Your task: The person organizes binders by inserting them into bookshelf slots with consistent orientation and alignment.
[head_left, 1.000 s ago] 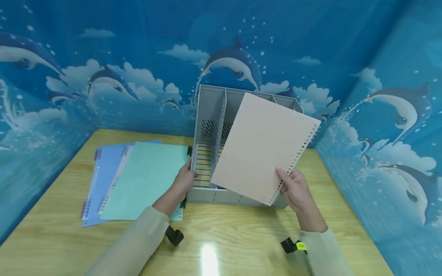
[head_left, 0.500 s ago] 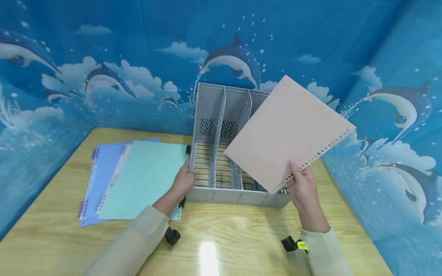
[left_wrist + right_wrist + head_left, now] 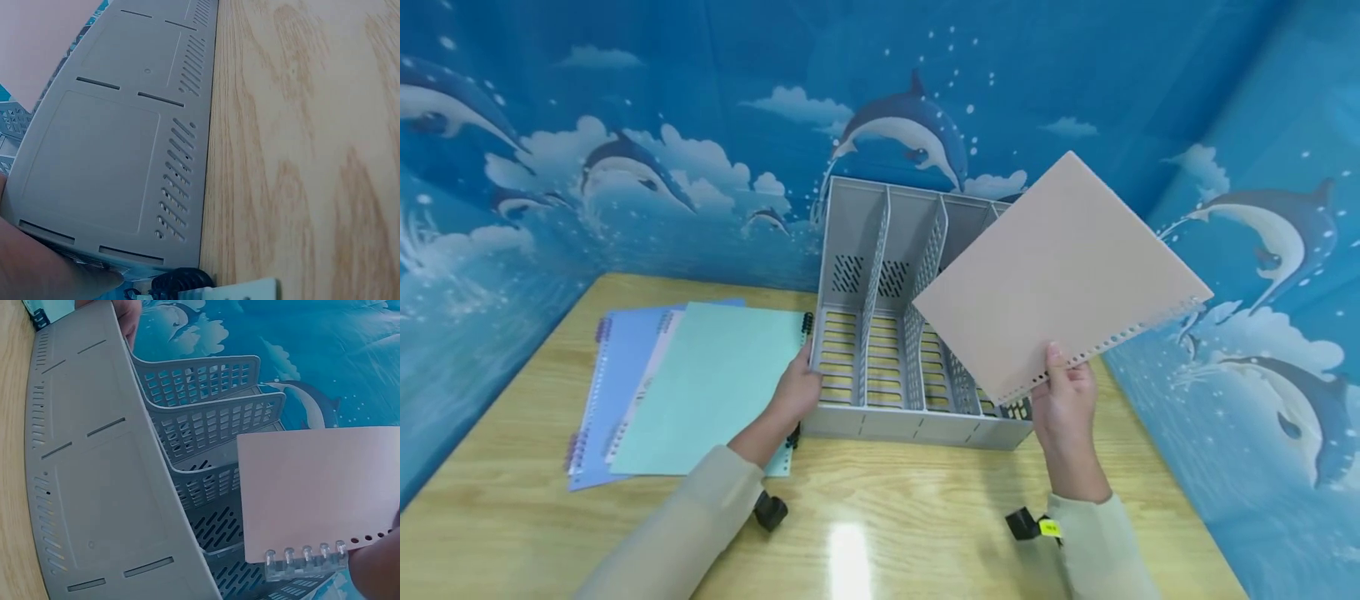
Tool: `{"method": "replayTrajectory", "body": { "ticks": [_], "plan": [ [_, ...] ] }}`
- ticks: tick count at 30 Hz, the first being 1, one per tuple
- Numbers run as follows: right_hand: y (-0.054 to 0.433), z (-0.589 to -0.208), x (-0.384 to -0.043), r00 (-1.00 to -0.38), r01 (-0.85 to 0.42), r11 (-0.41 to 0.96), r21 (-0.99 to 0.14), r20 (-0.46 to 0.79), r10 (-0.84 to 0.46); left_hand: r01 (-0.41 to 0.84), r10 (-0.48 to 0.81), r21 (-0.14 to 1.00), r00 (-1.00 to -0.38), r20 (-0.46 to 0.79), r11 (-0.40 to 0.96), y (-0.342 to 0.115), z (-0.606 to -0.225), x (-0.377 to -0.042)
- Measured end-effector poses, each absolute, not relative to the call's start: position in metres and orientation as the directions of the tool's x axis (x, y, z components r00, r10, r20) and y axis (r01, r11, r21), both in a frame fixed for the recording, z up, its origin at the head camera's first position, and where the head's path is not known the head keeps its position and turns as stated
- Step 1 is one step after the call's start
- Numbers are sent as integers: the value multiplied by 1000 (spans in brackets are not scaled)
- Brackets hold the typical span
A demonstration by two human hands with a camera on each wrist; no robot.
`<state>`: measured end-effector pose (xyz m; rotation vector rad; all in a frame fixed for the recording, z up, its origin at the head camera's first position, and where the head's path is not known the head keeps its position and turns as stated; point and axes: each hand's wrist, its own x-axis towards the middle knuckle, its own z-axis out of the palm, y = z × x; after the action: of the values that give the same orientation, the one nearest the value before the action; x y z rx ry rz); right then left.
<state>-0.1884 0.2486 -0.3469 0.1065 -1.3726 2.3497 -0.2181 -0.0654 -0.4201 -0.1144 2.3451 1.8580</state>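
A grey file organizer (image 3: 917, 425) with several slatted compartments stands on the table. At its left front corner, my left hand (image 3: 797, 387) grips the side wall; part of that hand (image 3: 44, 269) shows low in the left wrist view. My right hand (image 3: 1063, 408) pinches a pale pink loose-leaf notebook (image 3: 1060, 275) by its punched edge, thumb on the cover. The notebook is raised and tilted over the organizer's right compartments, partly covering them. Clear binding rings (image 3: 306, 559) line its edge in the right wrist view. My right fingers are mostly hidden behind it.
Left of the organizer, a mint green notebook (image 3: 707, 392) with black rings overlaps a whitish notebook (image 3: 638, 404) and a blue notebook (image 3: 625, 350). A dolphin-print curtain (image 3: 700, 100) stands behind and to the right of the wooden table (image 3: 917, 517).
My right hand has moved slightly right, swinging the pink notebook right, up and clockwise. More of the organizer's compartments show now. My left hand keeps its grip at the corner.
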Motion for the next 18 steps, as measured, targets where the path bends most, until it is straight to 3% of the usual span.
{"method": "replayTrajectory", "body": {
  "ticks": [7, 18],
  "plan": [
    [249, -345, -189, -859, -497, -513, -700, 314, 403, -163, 30, 956, -984, -176, 243, -67, -417, -218],
    [252, -343, -188, -733, -673, -472, -569, 428, 528, -159, 29, 958, -985, -171, 240, -66, -420, -218]
  ]
}}
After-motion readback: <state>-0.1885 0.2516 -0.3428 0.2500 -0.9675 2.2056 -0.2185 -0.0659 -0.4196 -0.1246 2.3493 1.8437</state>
